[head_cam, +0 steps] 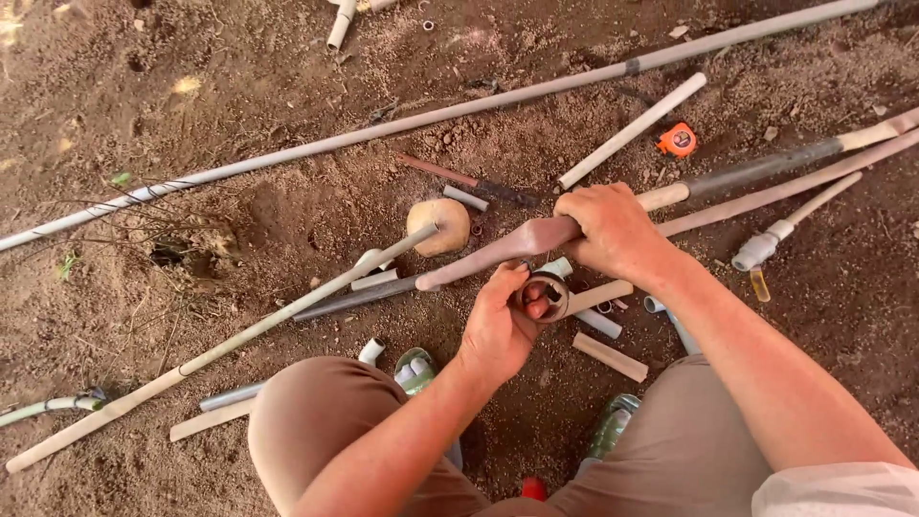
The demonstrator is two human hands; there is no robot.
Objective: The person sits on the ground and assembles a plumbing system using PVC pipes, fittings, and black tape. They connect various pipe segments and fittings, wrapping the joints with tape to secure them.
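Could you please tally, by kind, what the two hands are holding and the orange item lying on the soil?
Long pipe gripped by the right hand: 1
Ring-shaped fitting in the left hand: 1
Orange tape measure: 1
Total: 3

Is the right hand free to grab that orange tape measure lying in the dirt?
Probably not yet: the right hand is wrapped around a pipe. The tape measure lies just beyond it on open dirt, nothing blocking.
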